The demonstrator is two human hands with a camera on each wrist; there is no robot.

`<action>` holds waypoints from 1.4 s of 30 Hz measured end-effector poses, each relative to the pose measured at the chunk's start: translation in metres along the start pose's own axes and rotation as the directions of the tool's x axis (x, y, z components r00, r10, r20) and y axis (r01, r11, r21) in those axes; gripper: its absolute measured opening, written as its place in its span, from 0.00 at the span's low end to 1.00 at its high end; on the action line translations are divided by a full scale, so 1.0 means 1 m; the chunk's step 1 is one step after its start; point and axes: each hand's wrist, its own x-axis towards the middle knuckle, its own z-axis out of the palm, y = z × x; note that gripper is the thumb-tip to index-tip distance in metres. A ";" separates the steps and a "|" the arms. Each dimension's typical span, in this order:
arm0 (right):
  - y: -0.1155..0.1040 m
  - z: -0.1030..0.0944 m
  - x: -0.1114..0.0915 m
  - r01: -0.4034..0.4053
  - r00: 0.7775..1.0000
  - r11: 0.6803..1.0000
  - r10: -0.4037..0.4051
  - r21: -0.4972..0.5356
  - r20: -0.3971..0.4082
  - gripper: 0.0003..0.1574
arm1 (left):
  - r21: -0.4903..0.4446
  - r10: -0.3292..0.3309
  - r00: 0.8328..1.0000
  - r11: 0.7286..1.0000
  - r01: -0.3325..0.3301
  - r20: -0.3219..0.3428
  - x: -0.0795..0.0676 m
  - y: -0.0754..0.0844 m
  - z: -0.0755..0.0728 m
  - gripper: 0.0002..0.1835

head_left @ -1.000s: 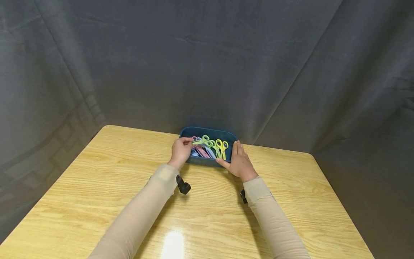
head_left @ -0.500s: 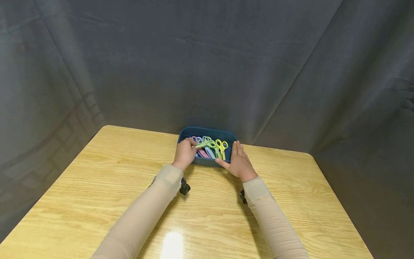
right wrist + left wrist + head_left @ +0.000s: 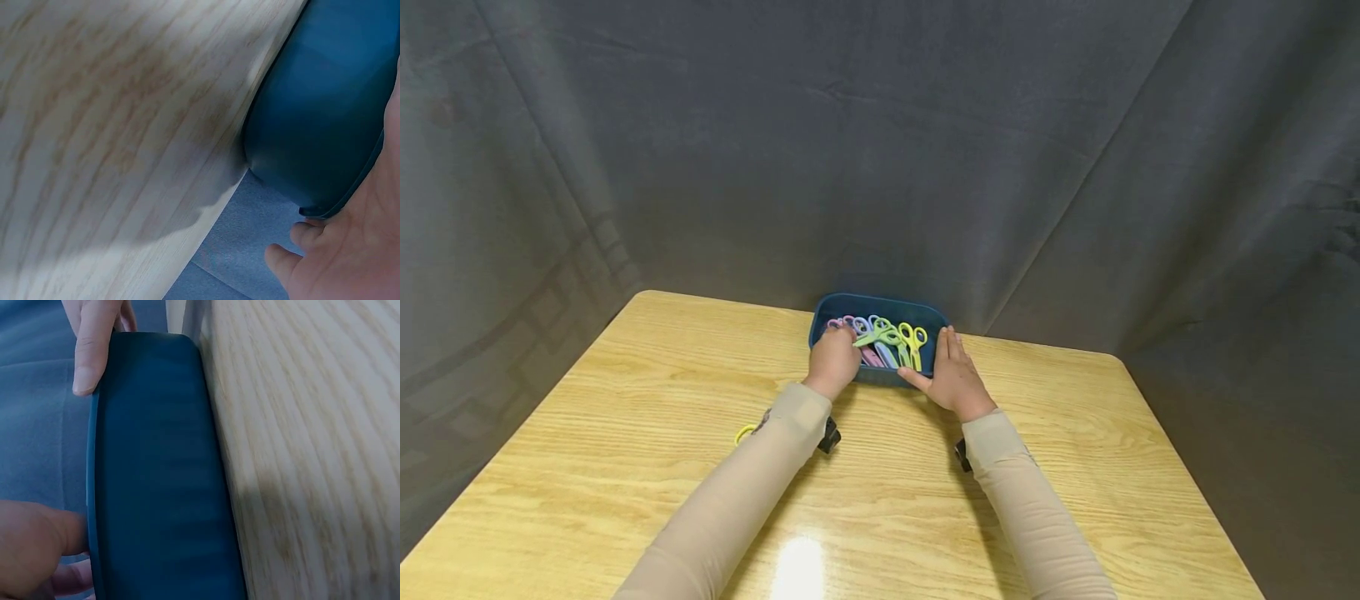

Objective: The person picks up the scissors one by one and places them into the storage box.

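A dark blue plastic bin [image 3: 887,377] stands at the table's back edge. It holds several scissors in a row, among them yellow scissors [image 3: 913,337], green scissors [image 3: 883,332] and pink scissors [image 3: 871,357]. My left hand [image 3: 833,360] reaches over the near rim into the bin's left end, beside the green blades. Its fingertips are hidden; in the left wrist view the thumb [image 3: 72,531] is just behind the rim. At the right end, my right hand [image 3: 953,379] rests against the bin with straight fingers, its thumb lying along the near rim.
A yellow ring-shaped handle [image 3: 745,433] shows on the wooden table [image 3: 880,500], partly covered by the left forearm. Dark grey cloth [image 3: 880,150] hangs behind and at both sides of the table. Black cameras sit on both wrists.
My left hand has moved right and deeper into the bin. The green scissors have shifted slightly down and right. The yellow handle has come into view beside the left sleeve; the right hand stays put.
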 end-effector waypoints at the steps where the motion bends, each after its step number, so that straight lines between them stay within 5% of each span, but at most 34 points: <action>1: 0.000 0.000 0.000 -0.002 1.000 1.000 0.002 -0.001 0.001 0.73 | 0.009 0.003 1.000 1.000 -0.003 -0.004 0.000 0.001 0.000 0.05; 28: 0.001 0.000 0.004 -0.011 1.000 1.000 0.011 -0.006 -0.001 0.73 | 0.019 0.150 0.986 0.989 -0.149 -0.076 -0.003 -0.006 0.008 0.07; 35: 0.002 0.000 0.004 -0.014 1.000 1.000 0.014 0.000 -0.001 0.73 | -0.184 0.196 0.978 0.966 -0.180 0.071 0.000 -0.014 0.002 0.10; 42: 0.002 0.000 0.005 -0.023 1.000 1.000 0.023 0.001 0.006 0.73 | -0.410 0.259 0.944 0.898 -0.156 0.206 0.004 -0.027 -0.011 0.12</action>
